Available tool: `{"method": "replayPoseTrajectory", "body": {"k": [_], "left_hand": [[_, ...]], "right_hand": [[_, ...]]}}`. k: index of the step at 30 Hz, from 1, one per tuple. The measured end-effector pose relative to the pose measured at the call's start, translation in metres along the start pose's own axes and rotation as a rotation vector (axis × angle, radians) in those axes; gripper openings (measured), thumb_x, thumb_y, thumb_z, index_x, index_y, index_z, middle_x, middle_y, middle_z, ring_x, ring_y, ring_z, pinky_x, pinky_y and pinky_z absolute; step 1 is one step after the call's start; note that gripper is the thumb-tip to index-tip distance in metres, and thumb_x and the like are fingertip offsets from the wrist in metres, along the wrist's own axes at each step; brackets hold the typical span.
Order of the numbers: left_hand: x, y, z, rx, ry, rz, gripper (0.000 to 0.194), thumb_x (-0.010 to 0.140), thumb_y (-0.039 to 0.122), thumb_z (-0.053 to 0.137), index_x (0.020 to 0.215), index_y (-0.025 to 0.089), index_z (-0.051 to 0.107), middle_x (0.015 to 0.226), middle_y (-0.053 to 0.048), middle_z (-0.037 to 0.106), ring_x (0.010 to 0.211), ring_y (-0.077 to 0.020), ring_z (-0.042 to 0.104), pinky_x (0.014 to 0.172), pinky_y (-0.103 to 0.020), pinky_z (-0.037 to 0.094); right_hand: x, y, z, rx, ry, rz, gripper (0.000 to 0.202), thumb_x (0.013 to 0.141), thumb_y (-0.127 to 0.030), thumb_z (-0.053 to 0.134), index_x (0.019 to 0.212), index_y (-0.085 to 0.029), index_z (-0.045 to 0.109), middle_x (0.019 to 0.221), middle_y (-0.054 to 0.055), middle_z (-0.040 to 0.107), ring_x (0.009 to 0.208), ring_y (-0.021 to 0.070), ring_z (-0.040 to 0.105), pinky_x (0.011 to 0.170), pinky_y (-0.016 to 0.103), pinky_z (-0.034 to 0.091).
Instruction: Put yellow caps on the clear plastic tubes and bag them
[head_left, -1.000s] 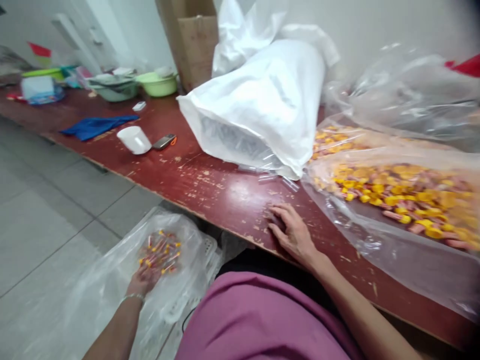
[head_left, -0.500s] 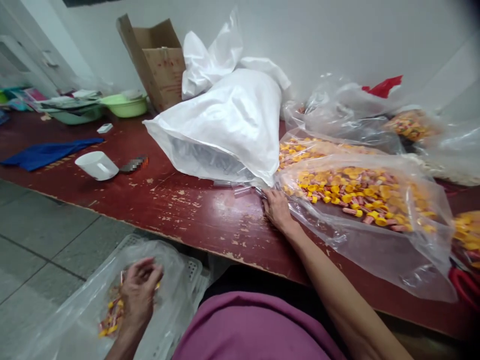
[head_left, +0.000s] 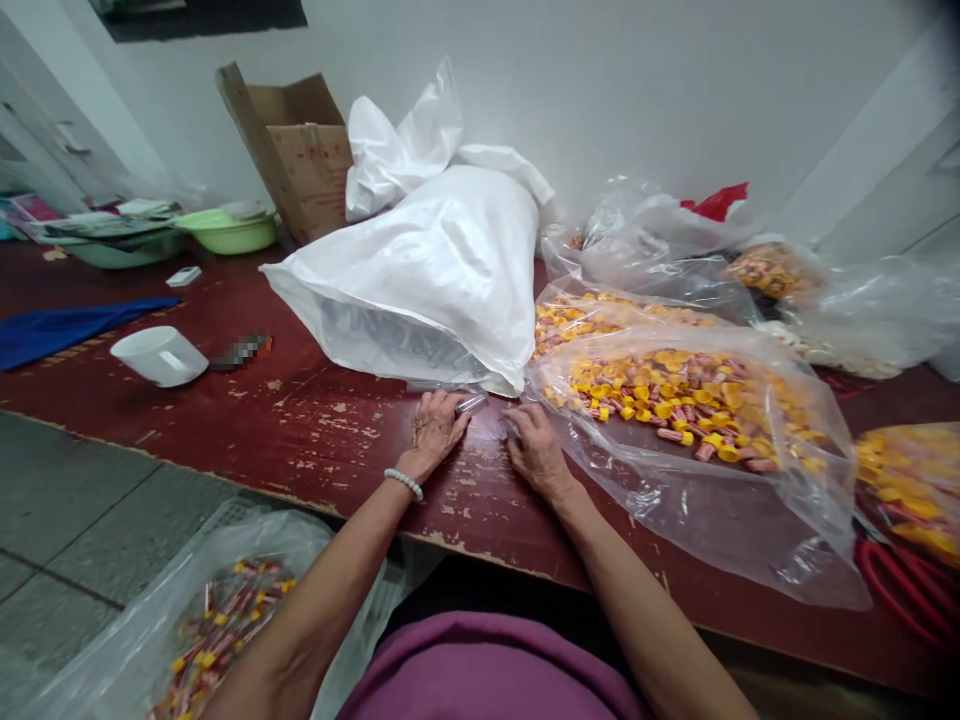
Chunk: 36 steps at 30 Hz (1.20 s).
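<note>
Clear plastic tubes fill the open mouth of a white woven sack (head_left: 450,250) lying on the table, and a few lie loose just in front of it. My left hand (head_left: 435,432), with a beaded bracelet at its wrist, is at these tubes, thumb and forefinger closed at the end of a clear plastic tube (head_left: 472,403). Opposite it, my right hand (head_left: 538,452) rests low over the table with fingers curled in, a clear tube partly showing at its fingertips. To the right, a clear plastic bag (head_left: 750,520) holds many small pink-striped pieces with yellow caps (head_left: 667,395).
Below the table's left front edge, a plastic-lined basket (head_left: 300,530) holds more yellow-capped pieces. A white mug (head_left: 159,357), blue cloth (head_left: 82,328), cardboard box (head_left: 311,175) and green basin (head_left: 229,232) are to the left. Red-handled scissors (head_left: 904,590) lie at the right edge.
My left hand has moved from over the plastic-lined basket up to the tubes by the sack's mouth. My right hand has drawn slightly nearer, its fingers curling. The camera view has shifted.
</note>
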<state>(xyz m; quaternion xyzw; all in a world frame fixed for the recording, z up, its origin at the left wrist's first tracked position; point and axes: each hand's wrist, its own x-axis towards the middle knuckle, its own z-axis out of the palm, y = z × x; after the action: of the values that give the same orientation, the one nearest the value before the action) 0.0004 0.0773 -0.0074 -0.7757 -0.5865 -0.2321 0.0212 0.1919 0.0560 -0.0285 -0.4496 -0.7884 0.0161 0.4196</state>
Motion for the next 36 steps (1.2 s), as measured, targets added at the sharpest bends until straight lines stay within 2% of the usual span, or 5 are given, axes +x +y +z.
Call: {"method": "replayPoseTrajectory", "body": {"k": [7, 16, 22, 28, 36], "left_hand": [[-0.029, -0.005, -0.023, -0.172, -0.092, 0.127, 0.015, 0.075, 0.019, 0.056, 0.087, 0.016, 0.063, 0.085, -0.006, 0.062, 0.081, -0.0193, 0.054, 0.075, -0.030, 0.041], [-0.011, -0.034, -0.042, -0.796, -0.501, -0.116, 0.026, 0.064, 0.023, 0.064, 0.087, 0.012, 0.067, 0.068, -0.001, 0.063, 0.061, -0.0130, 0.055, 0.057, -0.023, 0.042], [0.019, -0.061, -0.034, -0.299, 0.083, -0.144, 0.038, 0.071, 0.008, 0.046, 0.104, 0.014, 0.065, 0.098, -0.011, 0.062, 0.092, -0.0217, 0.057, 0.085, -0.034, 0.045], [0.027, -0.057, -0.017, 0.170, -0.073, 0.002, 0.030, 0.079, 0.009, 0.044, 0.101, 0.018, 0.064, 0.113, -0.017, 0.054, 0.103, -0.0308, 0.047, 0.084, -0.046, 0.039], [0.007, -0.074, -0.024, -0.075, -0.080, 0.003, 0.024, 0.084, 0.014, 0.044, 0.102, 0.017, 0.059, 0.096, -0.009, 0.062, 0.092, -0.0220, 0.055, 0.084, -0.035, 0.041]], "right_hand": [[0.005, -0.024, 0.020, -0.037, -0.153, -0.151, 0.032, 0.086, -0.015, 0.046, 0.114, -0.019, 0.060, 0.095, 0.009, 0.056, 0.088, 0.0206, 0.049, 0.079, 0.033, 0.046], [0.024, -0.033, 0.020, -0.139, -0.480, -0.190, 0.024, 0.087, -0.013, 0.045, 0.107, -0.014, 0.057, 0.097, 0.010, 0.060, 0.092, 0.0210, 0.050, 0.083, 0.033, 0.041], [0.067, -0.038, 0.025, -0.314, -0.476, 0.018, 0.027, 0.078, -0.006, 0.047, 0.102, -0.016, 0.055, 0.102, 0.009, 0.054, 0.089, 0.0192, 0.052, 0.076, 0.028, 0.041], [0.103, -0.040, 0.050, -0.440, -0.458, 0.120, 0.031, 0.089, -0.012, 0.037, 0.114, -0.018, 0.054, 0.105, 0.014, 0.054, 0.097, 0.0247, 0.049, 0.079, 0.036, 0.040], [0.109, -0.035, 0.045, -0.401, -0.555, 0.012, 0.026, 0.090, -0.015, 0.037, 0.100, -0.018, 0.060, 0.108, 0.013, 0.059, 0.104, 0.0258, 0.048, 0.083, 0.037, 0.039]]}}
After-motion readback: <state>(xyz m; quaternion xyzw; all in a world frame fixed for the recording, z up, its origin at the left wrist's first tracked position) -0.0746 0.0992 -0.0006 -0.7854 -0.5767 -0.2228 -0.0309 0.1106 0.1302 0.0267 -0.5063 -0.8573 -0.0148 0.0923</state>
